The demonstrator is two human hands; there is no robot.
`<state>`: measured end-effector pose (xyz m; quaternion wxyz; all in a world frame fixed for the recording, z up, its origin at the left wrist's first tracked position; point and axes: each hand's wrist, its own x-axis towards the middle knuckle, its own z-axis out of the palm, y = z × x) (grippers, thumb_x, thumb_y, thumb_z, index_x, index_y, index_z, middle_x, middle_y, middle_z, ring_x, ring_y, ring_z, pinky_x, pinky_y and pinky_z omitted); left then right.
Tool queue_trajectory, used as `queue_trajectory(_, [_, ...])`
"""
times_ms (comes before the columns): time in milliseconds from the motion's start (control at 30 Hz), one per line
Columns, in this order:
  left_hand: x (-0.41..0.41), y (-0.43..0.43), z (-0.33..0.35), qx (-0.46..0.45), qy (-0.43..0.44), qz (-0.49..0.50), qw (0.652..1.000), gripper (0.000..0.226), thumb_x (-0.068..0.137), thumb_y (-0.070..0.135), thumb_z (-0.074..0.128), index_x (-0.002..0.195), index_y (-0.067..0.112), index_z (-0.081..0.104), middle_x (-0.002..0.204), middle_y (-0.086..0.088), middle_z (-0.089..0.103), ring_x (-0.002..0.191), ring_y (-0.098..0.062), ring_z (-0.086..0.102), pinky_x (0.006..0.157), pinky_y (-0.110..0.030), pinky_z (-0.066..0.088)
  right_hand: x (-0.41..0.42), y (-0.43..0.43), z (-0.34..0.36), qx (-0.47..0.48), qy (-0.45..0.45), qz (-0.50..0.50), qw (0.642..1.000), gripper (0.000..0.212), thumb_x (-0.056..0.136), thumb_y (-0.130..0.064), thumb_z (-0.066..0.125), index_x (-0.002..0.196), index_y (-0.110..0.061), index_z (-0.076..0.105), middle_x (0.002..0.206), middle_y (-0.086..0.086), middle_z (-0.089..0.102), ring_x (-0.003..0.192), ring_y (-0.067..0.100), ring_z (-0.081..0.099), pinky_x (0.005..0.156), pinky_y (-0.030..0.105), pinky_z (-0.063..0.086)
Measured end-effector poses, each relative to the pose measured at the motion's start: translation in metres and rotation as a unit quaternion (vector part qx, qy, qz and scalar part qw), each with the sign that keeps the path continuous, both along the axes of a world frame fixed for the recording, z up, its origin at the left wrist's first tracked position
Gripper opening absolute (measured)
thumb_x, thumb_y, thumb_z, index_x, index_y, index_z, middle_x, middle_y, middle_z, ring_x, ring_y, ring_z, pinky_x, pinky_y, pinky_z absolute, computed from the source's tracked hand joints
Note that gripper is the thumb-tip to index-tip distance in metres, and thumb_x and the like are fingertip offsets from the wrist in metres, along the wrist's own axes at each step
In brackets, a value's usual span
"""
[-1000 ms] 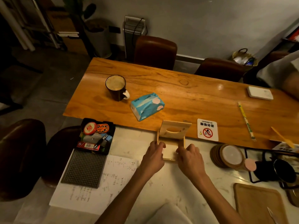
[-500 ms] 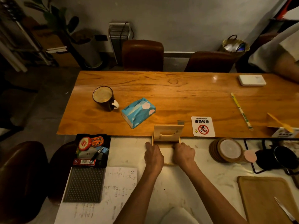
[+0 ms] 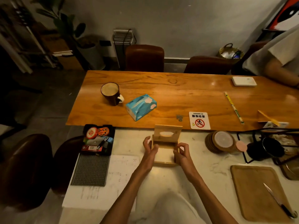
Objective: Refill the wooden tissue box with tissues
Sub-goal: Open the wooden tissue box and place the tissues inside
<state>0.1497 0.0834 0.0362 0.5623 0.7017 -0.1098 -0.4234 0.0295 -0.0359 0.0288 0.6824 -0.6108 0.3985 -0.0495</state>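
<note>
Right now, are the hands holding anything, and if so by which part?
Both hold the wooden tissue box by its side walls: the left hand on the left wall, the right hand on the right. Its lid stands open.

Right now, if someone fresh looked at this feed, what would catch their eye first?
Probably the wooden tissue box at centre on the white counter, its slotted lid tipped up, with the left hand and right hand at its two sides. Next, the bright blue tissue pack on the wooden table just beyond, beside a dark mug.
</note>
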Motion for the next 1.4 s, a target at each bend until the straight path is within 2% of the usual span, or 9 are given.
queue_trajectory(100, [-0.025,0.027,0.003,-0.027,0.085,0.02,0.996,0.078,0.087,0.07,0.037,0.151,0.034,0.01,0.149,0.016,0.018,0.135,-0.004,0.023,0.117,-0.035,0.022,-0.034,0.028,0.012,0.034,-0.003,-0.033,0.999,0.047,0.094,-0.047,0.046,0.136,-0.039,0.027,0.126,-0.008,0.048,0.114,0.016,0.051,0.092,0.033,0.046])
queue_trajectory(300, [-0.107,0.082,-0.022,-0.042,0.2,0.037,0.978,0.044,0.098,0.054,0.025,0.136,0.04,0.042,0.131,0.014,0.058,0.112,-0.002,0.06,0.083,-0.016,0.051,-0.104,0.078,0.014,0.054,0.058,-0.065,0.995,0.071,0.082,-0.063,0.039,0.147,-0.04,0.024,0.14,-0.007,0.041,0.124,0.015,0.046,0.097,0.037,0.043])
queue_trajectory(433, [-0.141,0.096,-0.036,-0.014,0.185,0.008,0.983,0.085,0.069,0.084,0.045,0.142,0.044,0.031,0.137,0.023,0.049,0.117,0.008,0.053,0.089,-0.014,0.047,-0.136,0.095,0.005,0.041,0.091,-0.072,0.992,0.08,0.076,-0.075,0.036,0.147,-0.04,0.026,0.147,-0.009,0.037,0.132,0.016,0.039,0.112,0.049,0.035])
queue_trajectory(567, [-0.159,0.098,-0.031,0.01,0.14,-0.033,0.989,0.077,0.08,0.08,0.037,0.148,0.046,0.021,0.156,0.014,0.028,0.143,-0.009,0.029,0.12,-0.046,0.023,-0.154,0.098,0.005,0.045,0.069,-0.077,0.994,0.069,0.083,-0.068,0.033,0.145,-0.04,0.026,0.146,-0.01,0.037,0.132,0.011,0.037,0.11,0.038,0.033])
queue_trajectory(700, [-0.162,0.091,-0.014,0.039,0.076,-0.05,0.995,0.062,0.099,0.045,0.039,0.153,0.032,0.01,0.158,0.007,0.023,0.144,-0.014,0.026,0.119,-0.041,0.022,-0.162,0.097,0.001,0.017,0.073,-0.043,0.996,0.058,0.093,-0.06,0.033,0.145,-0.037,0.028,0.15,-0.007,0.038,0.134,0.014,0.039,0.113,0.041,0.034])
queue_trajectory(800, [-0.162,0.092,-0.02,0.123,-0.011,-0.141,0.982,0.077,0.092,0.01,0.051,0.15,0.039,0.007,0.152,0.006,0.031,0.136,-0.013,0.035,0.115,-0.037,0.033,-0.167,0.109,0.003,-0.203,0.163,-0.033,0.965,0.038,0.097,-0.027,0.051,0.135,-0.025,0.046,0.136,-0.002,0.051,0.123,0.018,0.052,0.101,0.033,0.047])
queue_trajectory(933, [-0.173,0.09,-0.016,0.222,-0.064,-0.142,0.963,0.075,0.091,0.004,0.043,0.153,0.027,0.007,0.154,-0.004,0.031,0.14,-0.023,0.034,0.115,-0.036,0.027,-0.147,0.117,0.023,-0.41,0.101,0.126,0.898,0.036,0.086,-0.007,0.055,0.119,-0.018,0.062,0.118,0.001,0.063,0.11,0.019,0.057,0.091,0.026,0.046])
queue_trajectory(1133, [-0.184,0.091,-0.008,0.244,-0.121,-0.115,0.955,0.068,0.088,0.003,0.043,0.151,0.017,0.022,0.152,-0.011,0.037,0.138,-0.027,0.038,0.114,-0.036,0.029,-0.104,0.107,0.009,-0.379,0.268,0.37,0.805,0.046,0.089,-0.027,0.052,0.132,-0.01,0.05,0.136,0.015,0.053,0.123,0.034,0.05,0.102,0.041,0.041])
queue_trajectory(1400, [-0.196,0.092,0.011,0.227,-0.146,-0.071,0.96,0.057,0.089,0.004,0.045,0.144,0.015,0.035,0.142,-0.015,0.048,0.13,-0.03,0.047,0.108,-0.038,0.036,-0.102,0.101,-0.002,-0.338,0.251,0.388,0.82,0.042,0.087,-0.023,0.051,0.126,-0.011,0.056,0.127,0.015,0.061,0.113,0.032,0.059,0.097,0.04,0.049])
